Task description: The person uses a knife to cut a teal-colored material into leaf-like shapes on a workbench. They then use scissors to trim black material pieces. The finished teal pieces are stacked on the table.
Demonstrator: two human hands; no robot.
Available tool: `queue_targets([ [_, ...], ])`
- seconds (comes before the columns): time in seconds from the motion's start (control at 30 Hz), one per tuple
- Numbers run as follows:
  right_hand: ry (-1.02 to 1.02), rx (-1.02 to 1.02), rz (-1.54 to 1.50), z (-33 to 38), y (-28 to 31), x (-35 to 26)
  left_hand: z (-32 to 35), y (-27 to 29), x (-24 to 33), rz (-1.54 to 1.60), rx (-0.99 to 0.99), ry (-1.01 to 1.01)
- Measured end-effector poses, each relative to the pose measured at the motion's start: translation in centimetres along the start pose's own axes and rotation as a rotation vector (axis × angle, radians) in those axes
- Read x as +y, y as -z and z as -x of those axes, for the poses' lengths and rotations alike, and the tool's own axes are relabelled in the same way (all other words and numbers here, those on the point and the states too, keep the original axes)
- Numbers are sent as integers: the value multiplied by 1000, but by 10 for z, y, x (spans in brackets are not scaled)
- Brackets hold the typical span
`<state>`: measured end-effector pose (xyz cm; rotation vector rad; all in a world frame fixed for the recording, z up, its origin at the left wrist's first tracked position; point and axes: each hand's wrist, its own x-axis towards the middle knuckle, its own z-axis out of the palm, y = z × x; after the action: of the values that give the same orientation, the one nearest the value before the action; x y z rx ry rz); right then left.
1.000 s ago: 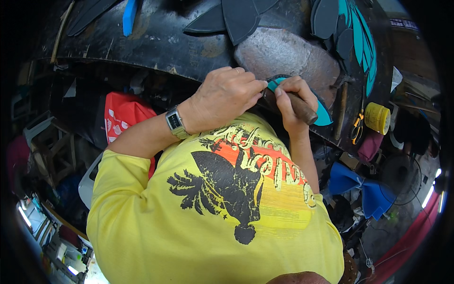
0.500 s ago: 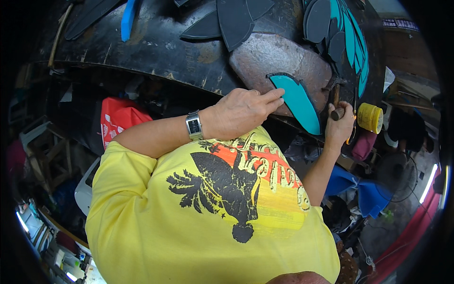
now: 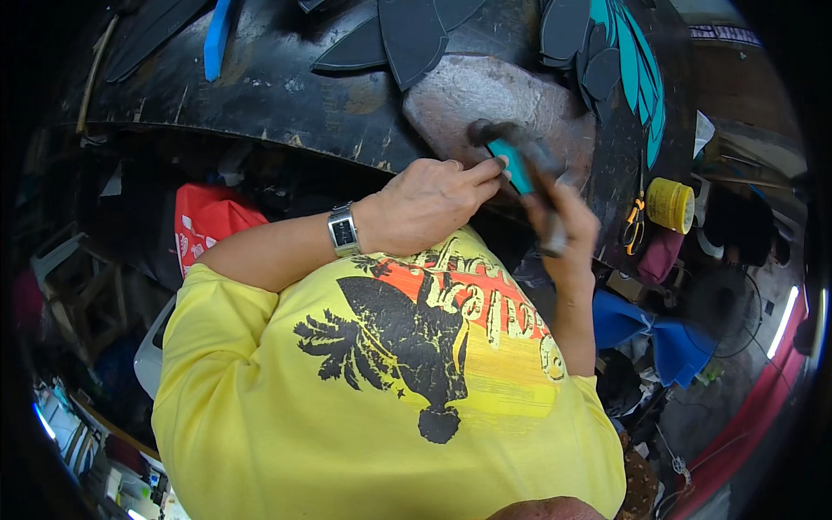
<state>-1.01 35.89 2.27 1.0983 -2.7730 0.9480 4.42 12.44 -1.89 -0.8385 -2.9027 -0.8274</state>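
My left hand (image 3: 433, 199), wearing a wristwatch, has its thumb and fingertips together on the near edge of a teal leaf-shaped piece (image 3: 511, 165) with a dark border. That piece lies on a brownish-grey stone slab (image 3: 459, 95). My right hand (image 3: 572, 225) is wrapped round the wooden handle of a hammer (image 3: 552, 236). The hammer's head is blurred by motion over the far end of the teal piece and hides part of it. Whether the head touches the piece, I cannot tell.
The slab rests on a worn black table (image 3: 260, 95). Dark leaf-shaped pieces (image 3: 414, 39) lie beyond it, with more teal pieces (image 3: 640, 78) at the right. Orange-handled scissors (image 3: 635, 227) and a yellow tub (image 3: 669, 205) sit at the right edge. A blue strip (image 3: 217, 39) lies far left.
My right hand has lifted the hammer from the slab's right side and swung it left over the teal piece. My left hand stays on the piece. The scissors are now uncovered.
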Motion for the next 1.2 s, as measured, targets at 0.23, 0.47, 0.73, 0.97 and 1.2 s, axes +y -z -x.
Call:
queue_targets([
  [0.23, -304, 359, -419, 2, -4, -3, 2, 1, 0, 31, 62, -7],
  [0.47, -276, 147, -160, 3, 12, 2, 1, 2, 3, 39, 25, -1],
  [0.73, -285, 94, -223, 3, -1, -3, -3, -1, 0, 88, 93, -52],
  [0.97, -245, 541, -641, 26, 9, -11, -2, 2, 2, 110, 46, 5],
  [1.2, -404, 228, -442, 24, 14, -2, -6, 2, 3, 136, 161, -62],
])
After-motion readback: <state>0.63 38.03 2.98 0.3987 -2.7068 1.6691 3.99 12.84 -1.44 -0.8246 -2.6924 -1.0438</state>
